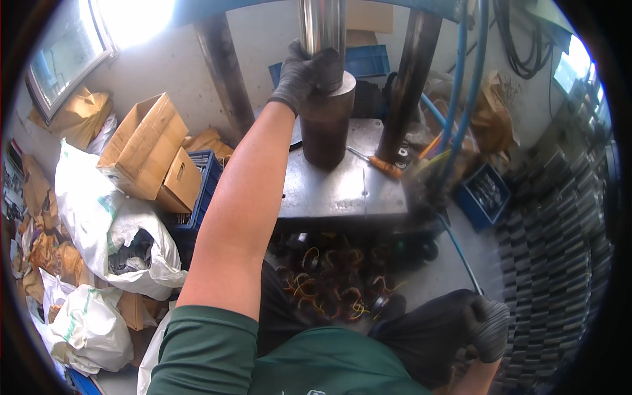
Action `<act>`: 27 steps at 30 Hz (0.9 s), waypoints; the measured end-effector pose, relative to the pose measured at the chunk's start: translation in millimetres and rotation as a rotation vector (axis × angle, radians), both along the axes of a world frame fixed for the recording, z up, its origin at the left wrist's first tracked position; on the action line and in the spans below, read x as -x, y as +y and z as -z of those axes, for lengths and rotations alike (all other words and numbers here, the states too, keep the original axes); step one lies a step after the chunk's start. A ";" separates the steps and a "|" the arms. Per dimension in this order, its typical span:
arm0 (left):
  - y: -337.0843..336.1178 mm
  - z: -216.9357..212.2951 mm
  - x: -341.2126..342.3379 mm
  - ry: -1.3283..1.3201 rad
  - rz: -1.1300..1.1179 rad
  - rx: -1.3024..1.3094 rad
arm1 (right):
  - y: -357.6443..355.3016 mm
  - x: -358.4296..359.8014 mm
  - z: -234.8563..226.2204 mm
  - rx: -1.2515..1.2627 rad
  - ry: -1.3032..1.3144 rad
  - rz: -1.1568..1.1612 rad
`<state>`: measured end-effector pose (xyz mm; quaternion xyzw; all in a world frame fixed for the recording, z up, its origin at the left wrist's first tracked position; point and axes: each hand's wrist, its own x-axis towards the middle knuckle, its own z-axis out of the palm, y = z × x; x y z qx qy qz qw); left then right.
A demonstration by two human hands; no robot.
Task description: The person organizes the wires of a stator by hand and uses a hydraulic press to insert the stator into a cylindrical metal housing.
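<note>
My left hand (308,74), in a dark grey glove, reaches up and is closed at the junction of a polished press ram (322,23) and the round steel cylinder (329,122) under it. Part of the junction is hidden behind the glove. The cylinder stands upright on a flat metal press table (322,187). Low on the right, my right hand (488,326), gloved too, is curled by my knee at the end of a thin blue-green lever (461,253). Beside the cylinder, a screwdriver (385,166) with an orange handle lies on the table.
Dark pillars (224,72) flank the ram, with blue hoses (471,85) on the right. Motor parts with coloured wires (342,283) lie beneath. Cardboard boxes (148,148) and white sacks (89,210) stand left. Stacked metal parts (553,263) and a blue bin (484,196) occupy the right.
</note>
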<state>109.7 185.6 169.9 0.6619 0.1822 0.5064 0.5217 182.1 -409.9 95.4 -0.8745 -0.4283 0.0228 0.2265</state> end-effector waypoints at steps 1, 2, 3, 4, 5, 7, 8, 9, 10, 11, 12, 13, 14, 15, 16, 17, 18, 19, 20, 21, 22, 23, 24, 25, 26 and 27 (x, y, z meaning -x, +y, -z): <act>0.2 0.5 0.2 0.002 -0.001 0.001 | 0.4 0.1 -0.5 0.001 0.002 -0.001; 0.4 0.5 0.3 0.007 -0.002 0.007 | 0.8 0.2 -1.9 0.013 -0.007 -0.004; 0.1 0.3 0.3 0.010 -0.003 0.014 | 0.9 0.3 -2.7 0.025 -0.018 -0.008; -0.1 -0.2 0.3 0.011 -0.004 0.015 | 0.9 0.0 -2.2 0.026 -0.017 -0.009; -0.3 -1.0 0.4 0.009 -0.031 0.002 | 0.7 -0.9 -1.1 0.034 -0.044 -0.018; -7.9 -4.1 -0.8 0.006 -0.054 -0.008 | -0.8 -2.4 1.2 0.045 -0.071 -0.024; -12.3 -4.7 -1.2 -0.012 -0.050 -0.004 | -1.8 -3.1 2.3 0.054 -0.104 -0.027; -15.0 -4.8 0.0 -0.030 -0.050 -0.001 | -2.6 -3.4 3.4 0.063 -0.138 -0.033; -13.2 -4.1 -0.2 -0.031 -0.053 0.000 | -3.1 -3.9 4.8 0.064 -0.139 -0.036; -11.0 -4.9 -0.2 -0.018 -0.056 -0.007 | -3.2 -4.3 6.2 0.057 -0.150 -0.040; -8.4 -4.9 1.6 -0.005 -0.061 -0.015 | -2.6 -4.2 7.0 0.051 -0.161 -0.047; -5.6 -4.2 4.7 -0.006 -0.067 -0.013 | -1.2 -3.7 6.7 0.052 -0.162 -0.053; -2.6 -3.3 8.8 -0.001 -0.072 -0.022 | 0.5 -2.9 6.1 0.058 -0.141 -0.051; -5.9 -4.6 4.5 0.007 -0.063 -0.032 | -1.9 -3.5 5.3 0.065 -0.117 -0.035; -9.4 -5.6 0.7 0.009 -0.058 -0.031 | -3.7 -3.9 3.8 0.066 -0.115 -0.030; -13.0 -6.8 -3.0 0.019 -0.052 -0.038 | -5.0 -4.1 2.0 0.077 -0.100 -0.014; -13.5 -6.9 -0.7 0.024 -0.055 -0.043 | -3.8 -3.1 0.8 0.089 -0.089 -0.006; -14.1 -7.3 1.0 0.021 -0.057 -0.041 | -3.3 -2.5 0.5 0.091 -0.091 -0.008; -15.1 -7.6 2.0 0.030 -0.071 -0.041 | -3.2 -2.1 0.4 0.092 -0.068 0.003; -14.4 -7.1 3.1 0.039 -0.088 -0.041 | -2.5 -2.0 0.3 0.091 -0.045 0.012; -14.0 -6.6 3.5 0.038 -0.089 -0.039 | -2.2 -2.5 0.5 0.093 -0.046 0.011; -13.7 -6.3 3.3 0.060 -0.108 -0.045 | -2.5 -3.7 0.8 0.091 -0.053 -0.005; -10.6 -5.4 3.4 0.083 -0.129 -0.052 | -2.2 -4.7 0.8 0.089 -0.060 -0.022; -7.2 -5.0 3.2 0.082 -0.131 -0.051 | -1.7 -5.3 0.0 0.090 -0.060 -0.024; -3.7 -5.1 2.8 0.103 -0.147 -0.074 | -1.2 -5.9 -1.4 0.106 -0.098 -0.054; -0.1 -4.4 2.0 0.123 -0.162 -0.098 | -0.4 -6.7 -3.0 0.123 -0.136 -0.083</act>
